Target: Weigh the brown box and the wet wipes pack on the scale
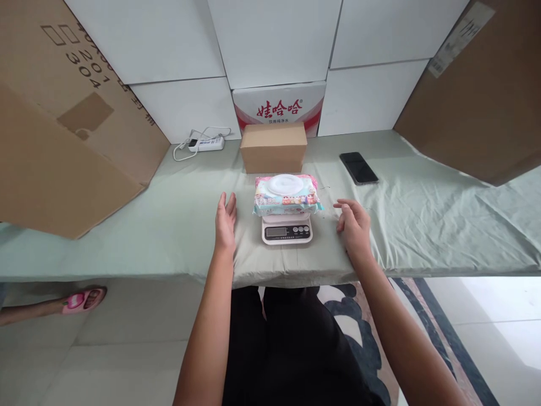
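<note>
Along the far edge of the table (pixel 422 225) we see a small brown carton (pixel 273 148) at the middle, a white power strip (pixel 206 144) left of it and a black phone (pixel 359 168) to its right. Large cardboard sheets (pixel 63 124) lean over both ends.

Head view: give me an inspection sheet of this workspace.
Surface: table under pale green cloth, wrinkled at right.
Job's things: wipes pack lying on kitchen scale.
Clutter: small cardboard box, phone.
Hands: left hand and right hand open, empty, flanking the scale, apart from it.
Cables: power strip with coiled white cord.
Surroundings: large cardboard sheets on both sides, white wall panels, another person's foot in a pink slipper.
</note>
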{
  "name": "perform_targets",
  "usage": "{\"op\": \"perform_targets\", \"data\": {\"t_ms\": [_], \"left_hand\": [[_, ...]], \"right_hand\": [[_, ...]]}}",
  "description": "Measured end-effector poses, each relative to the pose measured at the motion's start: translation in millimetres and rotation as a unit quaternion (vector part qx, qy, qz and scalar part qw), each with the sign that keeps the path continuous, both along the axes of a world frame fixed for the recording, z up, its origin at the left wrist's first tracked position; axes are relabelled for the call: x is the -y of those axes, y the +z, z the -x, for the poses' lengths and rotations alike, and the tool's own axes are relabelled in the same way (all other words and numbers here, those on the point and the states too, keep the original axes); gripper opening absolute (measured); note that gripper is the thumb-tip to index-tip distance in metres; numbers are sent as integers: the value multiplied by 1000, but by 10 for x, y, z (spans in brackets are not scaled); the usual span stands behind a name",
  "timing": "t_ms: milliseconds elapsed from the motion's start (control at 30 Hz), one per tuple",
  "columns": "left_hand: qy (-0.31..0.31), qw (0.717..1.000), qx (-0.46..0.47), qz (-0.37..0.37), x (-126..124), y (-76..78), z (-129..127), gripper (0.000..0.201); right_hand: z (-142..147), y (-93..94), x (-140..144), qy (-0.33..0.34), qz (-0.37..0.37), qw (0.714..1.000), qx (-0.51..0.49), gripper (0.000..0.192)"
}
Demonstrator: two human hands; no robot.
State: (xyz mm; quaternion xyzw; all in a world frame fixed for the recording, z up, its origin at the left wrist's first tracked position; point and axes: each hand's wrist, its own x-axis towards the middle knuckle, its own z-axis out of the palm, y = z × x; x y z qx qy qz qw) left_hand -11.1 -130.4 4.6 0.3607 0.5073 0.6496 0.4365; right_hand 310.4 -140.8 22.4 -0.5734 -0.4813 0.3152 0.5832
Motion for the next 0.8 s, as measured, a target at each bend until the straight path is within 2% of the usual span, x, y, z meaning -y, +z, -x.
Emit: {"op": "perform_targets", "data": {"t_ms": [367,533,667,800], "left_hand": [[4,1000,9,0,7,4,-39,81],[0,1000,2,-8,-4,-27,-31,84],[-9,1000,-6,-14,8,-34,-34,84],[-9,1000,-5,-9,17,-26,-41,83]], "right_hand": [[4,-43,-4,26,21,999,25,30],[16,-20,15,65,41,991,113,28],[131,-1,30,123,50,951,280,39],[346,-11,55,78,90,880,459,54]]}}
